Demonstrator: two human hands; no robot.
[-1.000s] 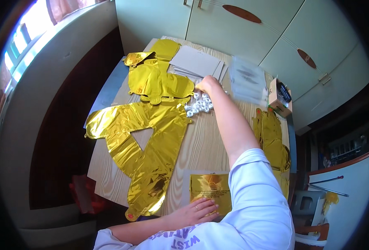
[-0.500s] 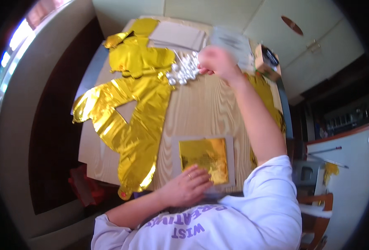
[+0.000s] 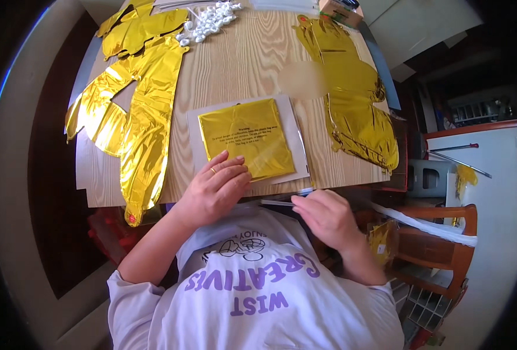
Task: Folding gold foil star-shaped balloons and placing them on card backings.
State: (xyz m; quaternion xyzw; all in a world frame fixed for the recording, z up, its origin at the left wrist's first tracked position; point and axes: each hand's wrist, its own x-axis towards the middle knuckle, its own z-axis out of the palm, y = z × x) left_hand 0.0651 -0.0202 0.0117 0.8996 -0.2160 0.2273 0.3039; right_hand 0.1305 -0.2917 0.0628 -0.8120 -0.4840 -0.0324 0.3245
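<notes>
A flat gold foil packet in a clear sleeve lies on the wooden table just in front of me. My left hand rests on the packet's near left corner with its fingers spread flat; there is a ring on one finger. My right hand sits at the table's front edge. Its fingers are closed around a thin white straw that points left along the edge.
Flat gold foil balloons lie on the left and right of the table. A heap of small white pieces and a cardboard box sit at the far edge. A wooden chair stands to my right.
My right hand came back from the white pieces at the far side to the front edge and now holds a thin straw. The packet lies closer, with my left hand on it.
</notes>
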